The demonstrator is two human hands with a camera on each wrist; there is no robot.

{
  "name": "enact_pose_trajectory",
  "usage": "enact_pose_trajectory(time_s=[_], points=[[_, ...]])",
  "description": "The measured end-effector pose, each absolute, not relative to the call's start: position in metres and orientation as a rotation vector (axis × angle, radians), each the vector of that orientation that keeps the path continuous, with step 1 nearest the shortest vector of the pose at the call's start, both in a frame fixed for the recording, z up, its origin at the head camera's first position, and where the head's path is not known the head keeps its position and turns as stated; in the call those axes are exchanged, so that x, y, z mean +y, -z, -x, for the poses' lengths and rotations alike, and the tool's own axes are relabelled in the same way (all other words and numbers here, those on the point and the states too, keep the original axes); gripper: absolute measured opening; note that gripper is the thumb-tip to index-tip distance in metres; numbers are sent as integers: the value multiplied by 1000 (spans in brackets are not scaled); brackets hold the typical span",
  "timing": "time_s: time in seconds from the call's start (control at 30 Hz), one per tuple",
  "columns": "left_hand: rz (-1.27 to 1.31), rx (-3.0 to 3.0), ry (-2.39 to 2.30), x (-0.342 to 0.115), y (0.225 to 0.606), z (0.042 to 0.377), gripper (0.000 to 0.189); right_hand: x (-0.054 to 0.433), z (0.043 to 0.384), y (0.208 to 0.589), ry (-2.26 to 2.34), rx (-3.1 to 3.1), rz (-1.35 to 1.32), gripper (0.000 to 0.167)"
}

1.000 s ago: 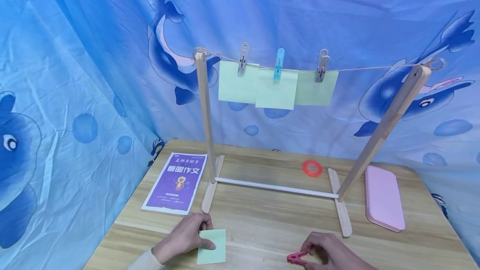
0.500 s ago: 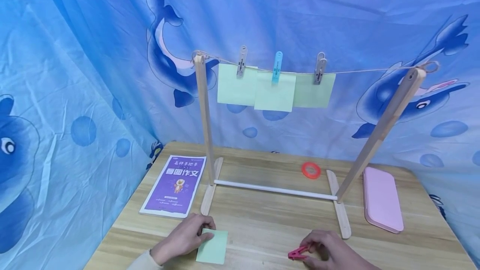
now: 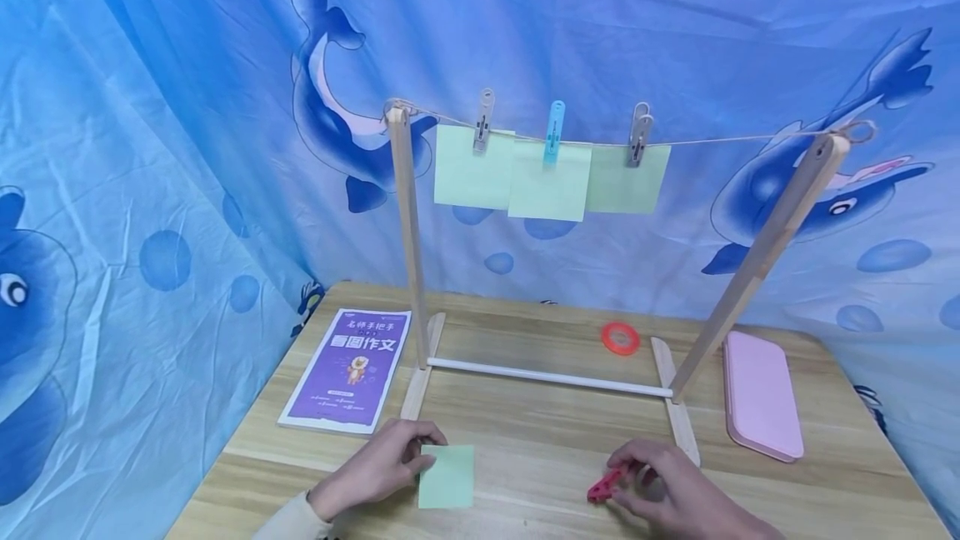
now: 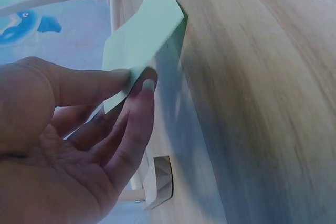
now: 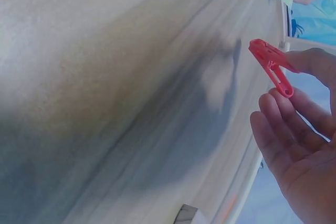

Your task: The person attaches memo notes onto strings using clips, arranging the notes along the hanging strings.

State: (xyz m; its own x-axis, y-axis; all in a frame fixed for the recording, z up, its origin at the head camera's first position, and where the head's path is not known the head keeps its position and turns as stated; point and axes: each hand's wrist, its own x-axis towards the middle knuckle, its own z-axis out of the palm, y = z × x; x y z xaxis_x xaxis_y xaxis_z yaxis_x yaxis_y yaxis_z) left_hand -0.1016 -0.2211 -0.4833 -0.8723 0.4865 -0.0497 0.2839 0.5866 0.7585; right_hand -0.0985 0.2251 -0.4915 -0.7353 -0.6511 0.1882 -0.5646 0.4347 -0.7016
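My left hand (image 3: 386, 463) pinches the left edge of a square green sticky note (image 3: 447, 477) between thumb and fingers. The left wrist view shows this note (image 4: 144, 32) lifted off the table and slightly bent. A red clothespin (image 3: 606, 486) is in my right hand (image 3: 667, 482), held over the table at the front right. Its two legs (image 5: 271, 66) lie between thumb and fingers in the right wrist view. Three more green notes (image 3: 474, 177) hang side by side from a string (image 3: 720, 140), under a grey clothespin (image 3: 483, 122), a blue clothespin (image 3: 554, 132) and another grey clothespin (image 3: 640, 136).
Wooden posts (image 3: 408, 240) joined by a white rod (image 3: 551, 377) carry the string. A purple book (image 3: 348, 369) lies left of the stand, a pink case (image 3: 763, 397) right of it. A red tape ring (image 3: 620, 327) sits behind the rod. Blue dolphin-print cloth (image 3: 225, 107) hangs behind the table.
My left hand has moved right and slightly up with the green note. My right hand has raised the red clothespin a little and turned it; the hanging notes are unchanged.
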Motion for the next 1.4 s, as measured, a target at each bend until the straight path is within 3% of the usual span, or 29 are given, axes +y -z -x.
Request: enact_pose_trajectory(time_s=[0.37,0.93,1.4], points=[[-531,2541,-1386,-205,480,106,19,224,105,475,1246,2613,1145,16],[-496,2543,-1632,-180,475,118,23,231,118,431,1278,2782,1198,35],[-437,2520,-1760,-169,473,128,20,236,127,387,1172,2921,1206,37]])
